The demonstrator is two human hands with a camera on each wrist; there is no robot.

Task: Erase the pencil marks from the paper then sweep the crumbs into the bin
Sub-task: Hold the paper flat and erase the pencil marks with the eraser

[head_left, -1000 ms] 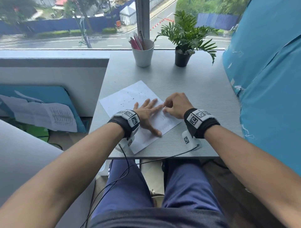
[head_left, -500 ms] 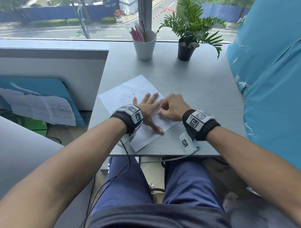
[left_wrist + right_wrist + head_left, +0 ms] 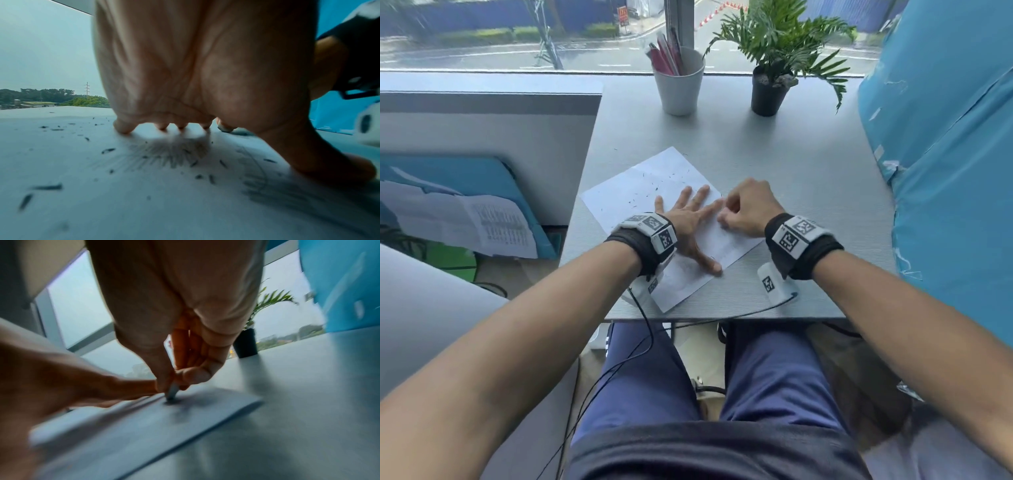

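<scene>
Grey desk (image 3: 808,205) carries a white sheet of paper (image 3: 640,185) near its front edge, lying askew. On the near half, the left hand (image 3: 688,222) presses flat, fingers straight and spread, thumb splayed toward the front edge. Just beside it, the right hand (image 3: 748,210) pinches a small eraser (image 3: 172,391) between thumb and curled fingers, its tip touching the paper. Dark crumbs (image 3: 654,188) are scattered over the far half. Farther back stand a white cup (image 3: 679,85) of pens and a potted plant (image 3: 770,78).
</scene>
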